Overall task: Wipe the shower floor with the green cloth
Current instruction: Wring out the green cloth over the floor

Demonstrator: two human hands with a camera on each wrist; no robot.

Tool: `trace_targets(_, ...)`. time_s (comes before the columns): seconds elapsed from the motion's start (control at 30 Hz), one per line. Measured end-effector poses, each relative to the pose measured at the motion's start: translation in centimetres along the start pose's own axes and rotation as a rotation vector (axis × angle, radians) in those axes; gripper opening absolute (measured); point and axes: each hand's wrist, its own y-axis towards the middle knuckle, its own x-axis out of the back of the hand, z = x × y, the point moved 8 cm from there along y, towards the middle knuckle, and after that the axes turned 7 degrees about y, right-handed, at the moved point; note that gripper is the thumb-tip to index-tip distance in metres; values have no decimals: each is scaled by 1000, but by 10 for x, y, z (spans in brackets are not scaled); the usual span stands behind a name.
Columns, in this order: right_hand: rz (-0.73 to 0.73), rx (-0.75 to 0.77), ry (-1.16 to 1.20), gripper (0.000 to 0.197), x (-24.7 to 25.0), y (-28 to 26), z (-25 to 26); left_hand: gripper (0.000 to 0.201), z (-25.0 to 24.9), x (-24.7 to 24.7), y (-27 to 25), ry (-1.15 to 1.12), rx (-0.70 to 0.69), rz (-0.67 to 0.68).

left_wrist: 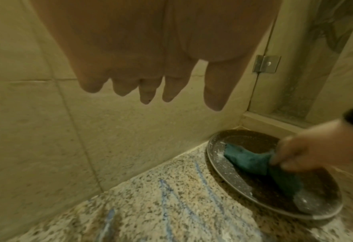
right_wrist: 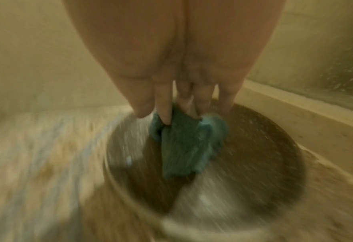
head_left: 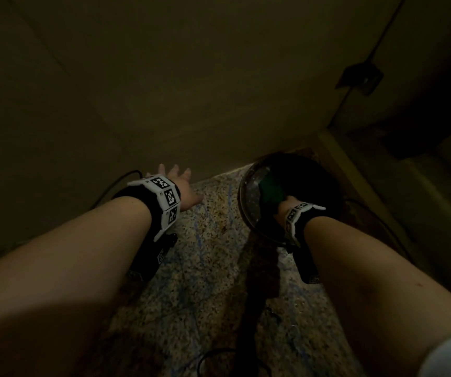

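The green cloth hangs into a round grey bowl that stands in the far right corner of the shower floor. My right hand pinches the cloth's upper end with its fingertips. My left hand hovers with fingers spread and straight near the tiled wall, above the floor's left part, holding nothing. The floor is speckled stone with blue streaks. The right wrist view is blurred.
Beige tiled walls close the floor at the back and left. A raised curb and a glass door with a metal hinge bound the right side. A dark cable lies on the floor near me.
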Motion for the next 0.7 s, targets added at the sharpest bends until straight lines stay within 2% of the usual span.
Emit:
trace_targets(0.13, -117, -25, 242, 38, 35, -6, 8, 78, 8, 3, -8, 1, 8, -11)
trace_targets(0.3, -203, 6, 345, 37, 77, -29, 40, 78, 21, 5, -24, -24, 11, -33)
trace_targets(0.43, -122, 24, 313, 14, 102, -53, 78, 78, 39, 20, -43, -32, 16, -68)
trace_targets(0.57, -100, 147, 589, 30, 137, -85, 122, 82, 61, 41, -67, -79, 8, -77)
trace_targets(0.7, -62, 281, 665, 30, 161, -119, 168, 88, 75, 56, -89, -164, -36, -105)
